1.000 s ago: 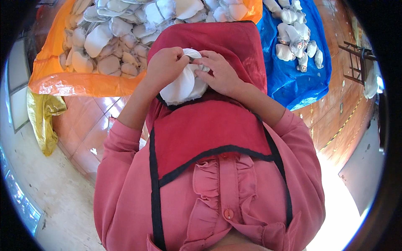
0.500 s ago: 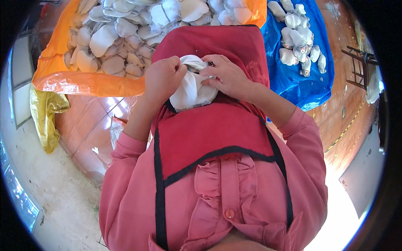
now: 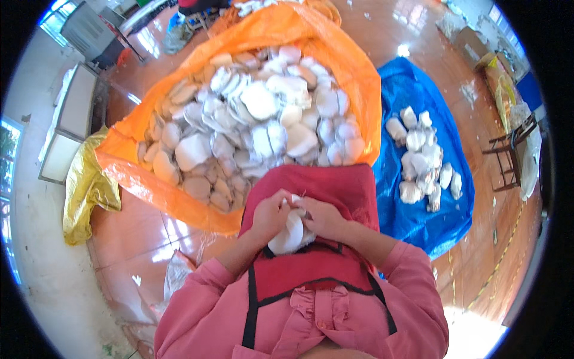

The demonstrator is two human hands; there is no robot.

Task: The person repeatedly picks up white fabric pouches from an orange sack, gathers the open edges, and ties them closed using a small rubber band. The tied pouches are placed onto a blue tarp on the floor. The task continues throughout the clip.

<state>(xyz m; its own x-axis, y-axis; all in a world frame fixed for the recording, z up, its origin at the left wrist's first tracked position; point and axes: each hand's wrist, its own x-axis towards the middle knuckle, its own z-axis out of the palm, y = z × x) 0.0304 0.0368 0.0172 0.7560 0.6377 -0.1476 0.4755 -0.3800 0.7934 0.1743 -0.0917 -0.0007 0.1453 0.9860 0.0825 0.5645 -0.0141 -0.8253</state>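
Over my lap, a white rounded fabric piece (image 3: 289, 237) is held between my two hands. My left hand (image 3: 272, 215) pinches its upper left edge with the fingers closed. On the other side, my right hand (image 3: 325, 221) grips its upper right edge, fingers bent inward. The fingertips of both hands nearly meet at the top of the cloth, partly hiding it. Its lower part hangs loose against the red apron (image 3: 317, 179) with black trim.
Ahead lies an orange sheet (image 3: 152, 200) heaped with flat white fabric pieces (image 3: 260, 100). To the right, a blue sheet (image 3: 412, 224) bears several plumper white pieces (image 3: 421, 161). A yellow sack (image 3: 89, 185) is at left, a dark wooden stool (image 3: 507, 152) at far right.
The view has tilted up, so more of the heap and room shows. My hands have drawn closer together at the cloth's top, and the cloth looks more bunched.
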